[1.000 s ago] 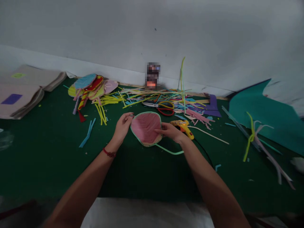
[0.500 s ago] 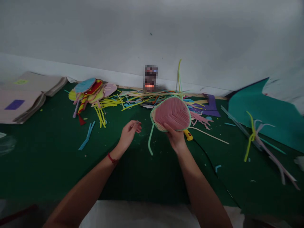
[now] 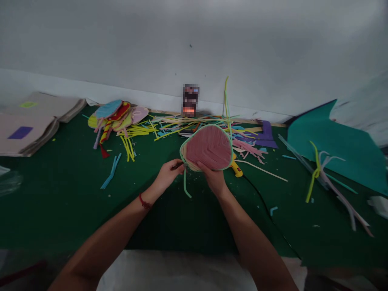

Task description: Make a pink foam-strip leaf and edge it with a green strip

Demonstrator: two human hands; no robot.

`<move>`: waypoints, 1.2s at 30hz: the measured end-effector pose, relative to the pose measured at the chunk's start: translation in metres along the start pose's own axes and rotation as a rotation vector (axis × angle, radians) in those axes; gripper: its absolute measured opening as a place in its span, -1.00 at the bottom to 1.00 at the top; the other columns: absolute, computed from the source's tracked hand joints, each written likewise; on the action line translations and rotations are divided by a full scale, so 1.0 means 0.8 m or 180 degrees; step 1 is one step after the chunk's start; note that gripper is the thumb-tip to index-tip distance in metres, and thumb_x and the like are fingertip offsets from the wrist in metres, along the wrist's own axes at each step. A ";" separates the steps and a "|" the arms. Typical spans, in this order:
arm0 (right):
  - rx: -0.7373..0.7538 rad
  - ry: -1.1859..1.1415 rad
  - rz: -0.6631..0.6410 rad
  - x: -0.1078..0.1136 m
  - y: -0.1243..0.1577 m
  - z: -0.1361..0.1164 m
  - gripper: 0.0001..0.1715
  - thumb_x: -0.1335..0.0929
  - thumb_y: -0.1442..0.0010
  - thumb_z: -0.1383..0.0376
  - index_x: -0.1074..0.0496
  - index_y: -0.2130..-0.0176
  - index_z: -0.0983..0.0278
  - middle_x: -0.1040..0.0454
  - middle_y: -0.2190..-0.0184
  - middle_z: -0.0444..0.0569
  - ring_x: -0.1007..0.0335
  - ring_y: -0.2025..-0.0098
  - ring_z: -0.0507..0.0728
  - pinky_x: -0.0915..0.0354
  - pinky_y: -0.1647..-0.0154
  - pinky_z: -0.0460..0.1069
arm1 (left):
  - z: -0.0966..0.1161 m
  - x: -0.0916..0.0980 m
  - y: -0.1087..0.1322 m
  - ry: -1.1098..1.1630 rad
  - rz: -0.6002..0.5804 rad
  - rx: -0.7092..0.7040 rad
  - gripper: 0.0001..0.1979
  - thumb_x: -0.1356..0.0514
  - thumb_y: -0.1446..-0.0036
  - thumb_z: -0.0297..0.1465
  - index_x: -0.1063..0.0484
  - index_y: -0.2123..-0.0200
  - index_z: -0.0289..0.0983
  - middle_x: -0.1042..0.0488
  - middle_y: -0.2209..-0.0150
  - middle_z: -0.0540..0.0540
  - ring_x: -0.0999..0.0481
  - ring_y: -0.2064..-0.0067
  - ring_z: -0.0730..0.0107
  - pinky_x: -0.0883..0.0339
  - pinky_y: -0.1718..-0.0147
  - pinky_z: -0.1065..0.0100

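Note:
A rounded pink panel of strips laid in a chevron, edged with pale green pipe cleaner, is raised above the table, leaning toward me. My right hand grips it from below, thumb on its front face, other fingers hidden behind. At the panel's lower left edge, my left hand is closed in a pinch where the green pipe cleaner end hangs down. The fingertips partly cover that spot, so I cannot tell whether they hold the edge or the strip. A yellow glue gun lies partly behind the panel.
Loose pipe cleaners pile along the back by a pixelated phone-like object. Colourful fans and paper stacks lie left. To the right are a teal sheet, tied strips and the gun's black cord.
My left hand has moved from open space to the panel's lower left edge and closed there. My right hand has brought the panel slightly left.

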State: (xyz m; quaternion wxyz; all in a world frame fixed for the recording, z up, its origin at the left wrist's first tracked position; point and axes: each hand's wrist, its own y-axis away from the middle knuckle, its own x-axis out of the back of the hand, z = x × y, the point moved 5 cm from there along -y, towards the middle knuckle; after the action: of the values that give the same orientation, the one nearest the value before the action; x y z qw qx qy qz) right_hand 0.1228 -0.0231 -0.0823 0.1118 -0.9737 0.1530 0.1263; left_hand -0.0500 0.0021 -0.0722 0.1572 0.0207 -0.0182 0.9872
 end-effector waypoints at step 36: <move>-0.0588 0.0091 0.0436 0.038 -0.019 -0.030 -0.56 -0.56 0.20 0.09 -0.54 0.32 0.26 -0.62 0.34 -0.05 -0.55 0.24 0.23 -0.47 0.15 0.13 | 0.012 0.031 -0.005 -0.0141 0.0636 -0.0529 -0.50 -0.30 0.00 -0.37 -0.29 -0.03 -0.25 -0.49 0.33 -0.02 -0.52 0.27 0.38 -0.38 0.21 0.31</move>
State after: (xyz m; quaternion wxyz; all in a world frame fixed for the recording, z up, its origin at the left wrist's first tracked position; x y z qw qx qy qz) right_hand 0.1612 -0.0235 -0.0652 0.0106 -0.9688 0.2086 0.1333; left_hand -0.0719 0.0133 -0.0614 0.0588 0.0274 -0.1054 0.9923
